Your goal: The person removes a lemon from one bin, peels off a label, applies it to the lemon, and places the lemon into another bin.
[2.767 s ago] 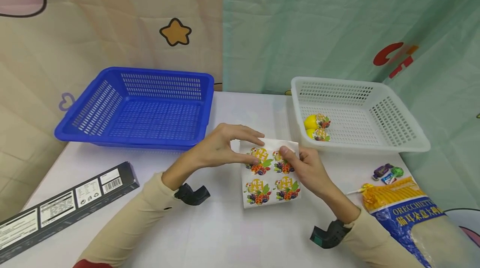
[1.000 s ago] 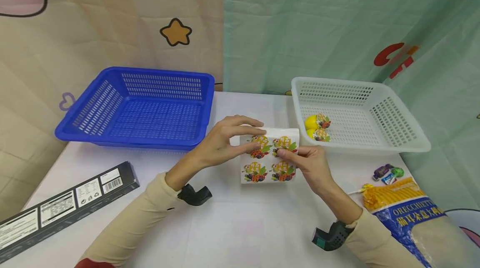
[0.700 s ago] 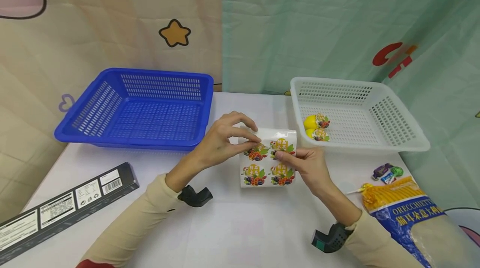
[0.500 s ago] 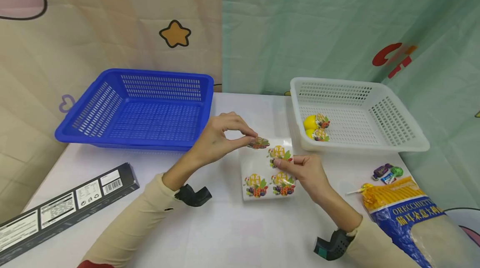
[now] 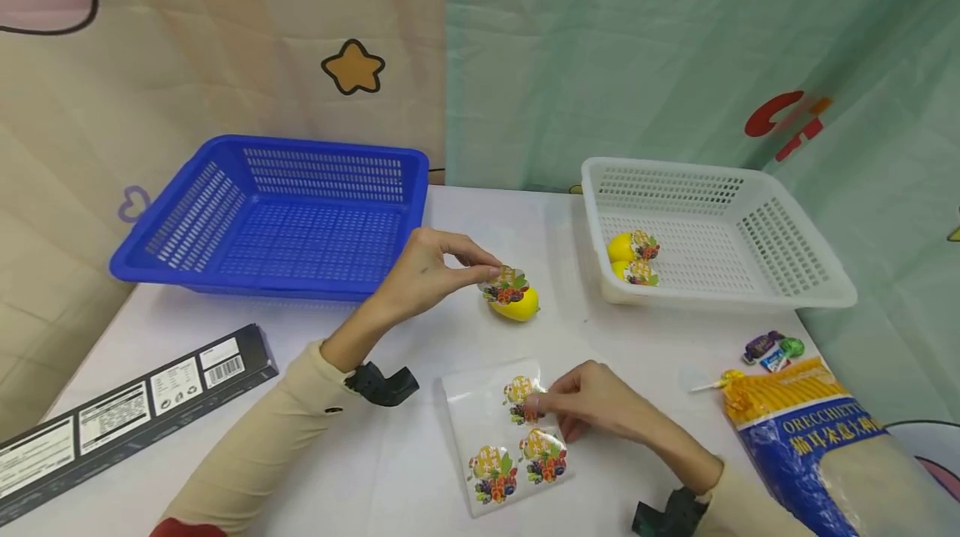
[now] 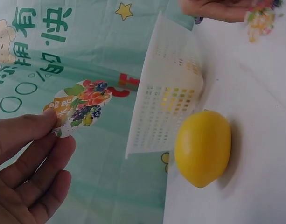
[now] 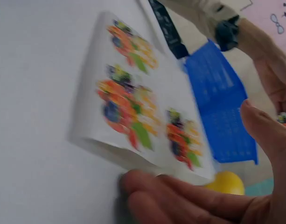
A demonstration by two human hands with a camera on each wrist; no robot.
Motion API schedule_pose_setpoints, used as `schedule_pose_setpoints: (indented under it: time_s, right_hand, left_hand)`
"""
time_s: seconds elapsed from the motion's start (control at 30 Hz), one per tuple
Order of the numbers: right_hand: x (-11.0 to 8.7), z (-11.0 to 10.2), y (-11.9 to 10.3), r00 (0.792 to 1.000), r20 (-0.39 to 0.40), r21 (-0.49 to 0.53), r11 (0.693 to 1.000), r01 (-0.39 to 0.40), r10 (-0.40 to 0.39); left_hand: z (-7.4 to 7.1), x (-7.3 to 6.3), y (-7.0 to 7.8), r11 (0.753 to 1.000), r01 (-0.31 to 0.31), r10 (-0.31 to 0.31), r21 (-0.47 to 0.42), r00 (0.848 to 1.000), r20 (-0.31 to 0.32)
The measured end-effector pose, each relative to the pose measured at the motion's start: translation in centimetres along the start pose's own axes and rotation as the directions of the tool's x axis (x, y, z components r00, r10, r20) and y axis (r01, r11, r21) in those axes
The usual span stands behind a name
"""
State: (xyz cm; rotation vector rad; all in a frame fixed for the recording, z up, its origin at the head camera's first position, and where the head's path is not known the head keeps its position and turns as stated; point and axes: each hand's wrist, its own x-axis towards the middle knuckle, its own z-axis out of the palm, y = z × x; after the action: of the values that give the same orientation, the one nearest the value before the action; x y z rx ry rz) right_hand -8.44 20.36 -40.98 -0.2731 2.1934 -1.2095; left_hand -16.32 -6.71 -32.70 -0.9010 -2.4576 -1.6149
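Note:
In the head view my left hand (image 5: 429, 272) pinches a peeled round fruit sticker (image 5: 507, 284) between thumb and fingertips. The left wrist view shows the sticker (image 6: 82, 106) standing out from the fingertips. Just under it in the head view, a yellow lemon (image 5: 519, 305) lies on the table, partly covered by the sticker; it is whole in the left wrist view (image 6: 203, 148). Nearer the front, a white sticker sheet (image 5: 468, 429) bears three fruit stickers. My right hand (image 5: 592, 400) is at its right edge; in the right wrist view the thumb (image 7: 261, 123) stands apart from the fingers.
A blue basket (image 5: 270, 277) stands at the back left, a white basket (image 5: 720, 297) with two stickered lemons (image 5: 621, 248) at the back right. A long dark box (image 5: 142, 412) lies left. Wrapped candies (image 5: 772, 350), a lollipop (image 5: 720, 381) and a pasta bag (image 5: 825, 437) lie right.
The left hand has peeled a sticker off the sheet and holds it over the lemon. The right hand has moved the sheet toward the front, uncovering the lemon, and its thumb and fingers have parted.

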Motion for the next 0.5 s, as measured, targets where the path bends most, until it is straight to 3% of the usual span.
schedule_pose_setpoints:
  time_s: [0.13, 0.27, 0.37, 0.5]
  right_hand:
    - [0.6, -3.1, -0.9, 0.986, -0.134, -0.165, 0.983, 0.079, -0.101]
    - [2.7, -4.9, -1.0, 0.930, -0.266, -0.235, 0.953, 0.194, -0.254]
    - [4.8, -5.3, -0.9, 0.917, -0.250, -0.213, 0.942, 0.260, -0.309]
    - [7.4, -4.9, -1.1, 0.922, -0.190, -0.208, 0.931, 0.299, -0.338]
  left_hand:
    - [0.0, 0.1, -0.3, 0.999, 0.046, -0.046, -0.004, 0.999, -0.003]
    - [0.0, 0.2, -0.7, 0.996, 0.086, -0.086, -0.020, 0.996, 0.000]
    - [0.1, 0.3, -1.0, 0.995, 0.098, -0.098, -0.017, 0.995, 0.005]
    - [0.2, 0.4, -1.1, 0.995, 0.097, -0.097, -0.011, 0.995, 0.015]
